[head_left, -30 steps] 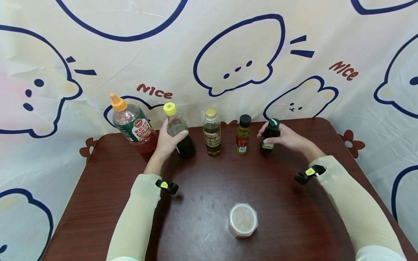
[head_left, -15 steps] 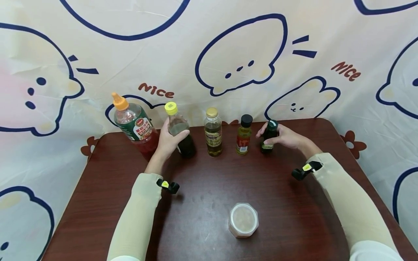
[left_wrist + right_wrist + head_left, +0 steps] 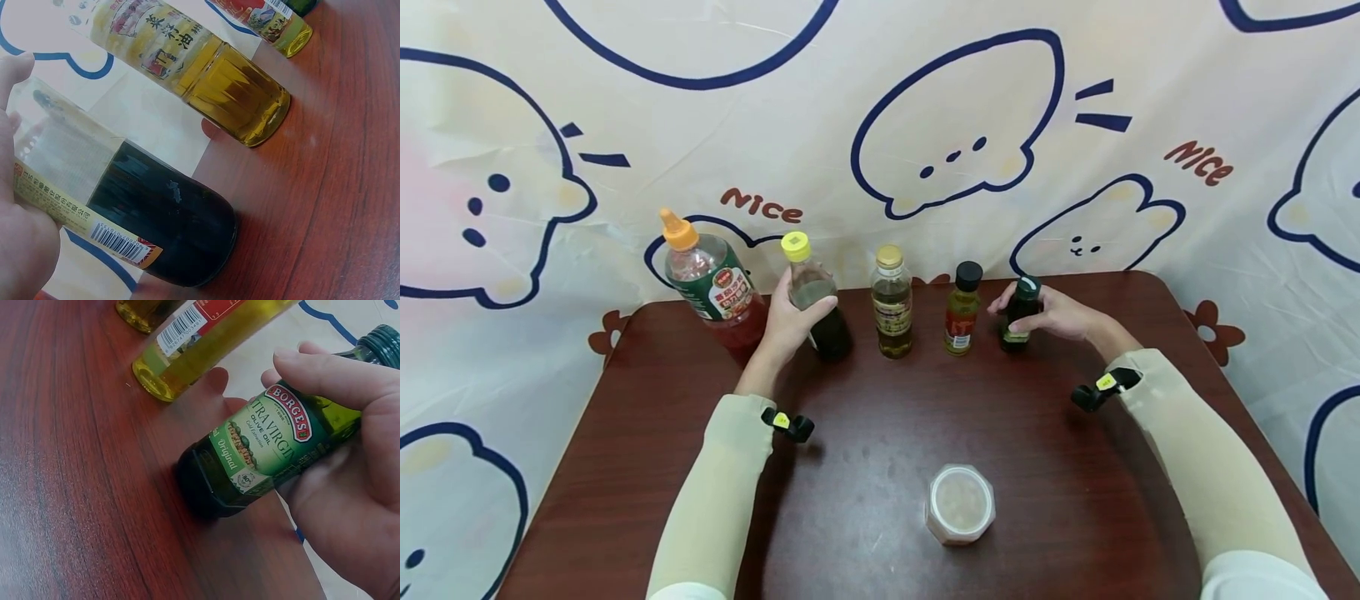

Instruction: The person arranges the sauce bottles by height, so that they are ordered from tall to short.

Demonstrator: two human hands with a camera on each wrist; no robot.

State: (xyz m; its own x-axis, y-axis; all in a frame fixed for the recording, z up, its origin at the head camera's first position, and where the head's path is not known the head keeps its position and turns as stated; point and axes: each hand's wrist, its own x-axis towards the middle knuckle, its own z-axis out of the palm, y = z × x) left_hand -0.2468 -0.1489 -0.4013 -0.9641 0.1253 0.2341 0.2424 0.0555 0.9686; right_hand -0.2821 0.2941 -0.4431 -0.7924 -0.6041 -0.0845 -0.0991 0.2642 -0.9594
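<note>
My left hand (image 3: 787, 325) grips a clear bottle of dark liquid (image 3: 829, 330) with a yellow cap, likely soy sauce or vinegar. In the left wrist view this bottle (image 3: 169, 206) stands on the table, thumb and fingers round its upper part. At the right end of the row my right hand (image 3: 1060, 317) holds a small dark green olive oil bottle (image 3: 1019, 310). Its label shows in the right wrist view, where the olive oil bottle (image 3: 256, 440) has its base at the tabletop and the thumb lies across its upper side.
Left of the left hand stands a large red sauce bottle (image 3: 730, 296) with an orange nozzle. Between the hands are a gold-capped oil bottle (image 3: 892, 312) and a black-capped bottle (image 3: 961, 317). A white-lidded jar (image 3: 960, 505) sits nearer on the brown table (image 3: 865, 433), with a patterned curtain (image 3: 760, 125) behind.
The right forearm has shifted slightly to the left and the right hand has settled on the olive oil bottle. The whole view has drifted slightly; the left hand keeps its hold.
</note>
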